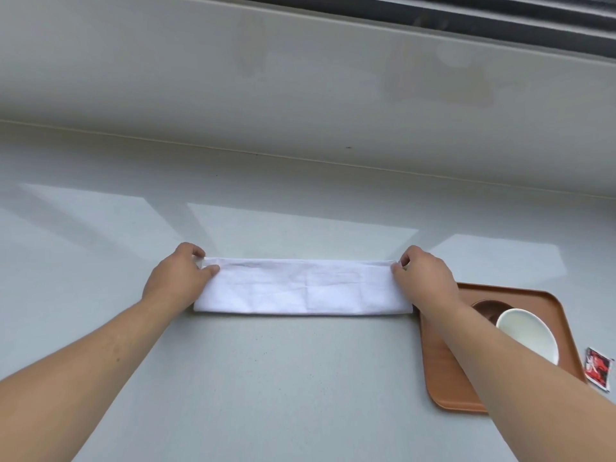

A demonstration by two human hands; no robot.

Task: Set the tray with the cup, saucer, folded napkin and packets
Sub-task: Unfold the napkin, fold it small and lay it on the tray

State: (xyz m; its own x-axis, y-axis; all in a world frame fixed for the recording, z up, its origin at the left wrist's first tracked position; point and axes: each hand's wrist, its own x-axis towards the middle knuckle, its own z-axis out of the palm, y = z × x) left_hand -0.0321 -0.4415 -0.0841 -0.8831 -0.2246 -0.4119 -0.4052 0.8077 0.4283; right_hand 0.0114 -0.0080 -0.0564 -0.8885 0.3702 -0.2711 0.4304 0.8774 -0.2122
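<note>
Here – 1 napkin [305, 286], 1 tray [440, 368], 1 cup [530, 331], 1 pkt [598, 369]

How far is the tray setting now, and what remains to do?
Done: the white cup sits on the brown saucer on the tray. In hand: the left hand and right hand pinch the far corners of the napkin, a long strip on the counter. Left: finish folding, place it, add the red packet beside the tray.

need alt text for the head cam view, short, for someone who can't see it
Two bare hands, left hand and right hand, pinch the ends of a white napkin folded into a long strip on a grey counter. At right, a brown tray holds a white cup; a red packet lies beside it.
</note>
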